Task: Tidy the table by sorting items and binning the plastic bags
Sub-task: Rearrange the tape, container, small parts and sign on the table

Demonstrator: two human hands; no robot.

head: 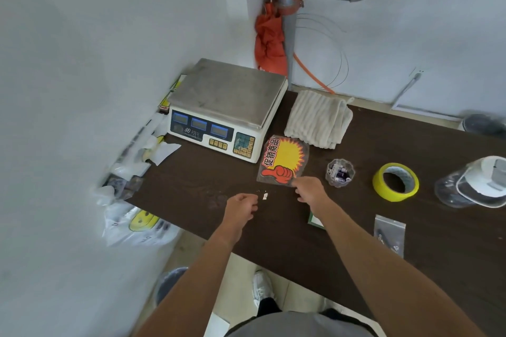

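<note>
My left hand point(242, 208) hovers low over the dark table point(191, 186), fingers curled in, with nothing visible in it. A small white scrap point(264, 196) and a few crumbs lie just right of its fingertips. My right hand point(310, 189) reaches forward with fingers apart, its fingertips at the lower right corner of a red-and-yellow promo sign in a clear sleeve point(283, 160). Crumpled plastic bags point(137, 223) hang off the table's left end against the wall. A small zip bag with screws point(389, 234) lies right of my right forearm.
A weighing scale point(227, 107) stands at the back left, with a folded towel point(319, 119) beside it. To the right are a clear cup of batteries point(340, 172), yellow tape point(395, 182) and a clear lidded container point(473, 183). A dark bin point(169, 282) stands on the floor below.
</note>
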